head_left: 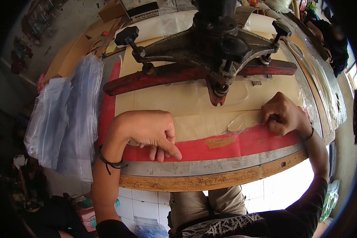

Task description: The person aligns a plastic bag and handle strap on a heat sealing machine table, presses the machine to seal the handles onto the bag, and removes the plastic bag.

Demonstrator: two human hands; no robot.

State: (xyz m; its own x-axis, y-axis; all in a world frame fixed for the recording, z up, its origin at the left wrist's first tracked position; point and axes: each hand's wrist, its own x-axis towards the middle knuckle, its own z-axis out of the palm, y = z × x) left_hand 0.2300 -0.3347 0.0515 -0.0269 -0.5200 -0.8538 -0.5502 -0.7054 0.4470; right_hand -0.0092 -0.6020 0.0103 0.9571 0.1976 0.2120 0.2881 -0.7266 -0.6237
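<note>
Hanging over the red strip (252,142) left of centre in the head view, the left hand (148,133) bends sharply at the wrist, its fingers released and slightly parted. Right of centre, the right hand (281,115) is clenched beside the strip's right end; whether anything sits inside the fist, I cannot tell. The strip runs across the middle of the frame along the near side of the table (194,181), with a tan patch (220,142) on it between the hands. Beyond it lies a tan sheet (178,104). Above the sheet, at upper centre, stands a dark metal frame (178,45) with black knobs (127,36) and a red bar (127,83). Clear plastic sheets (65,119) drape at the left, near a cardboard box (69,53) at upper left.
</note>
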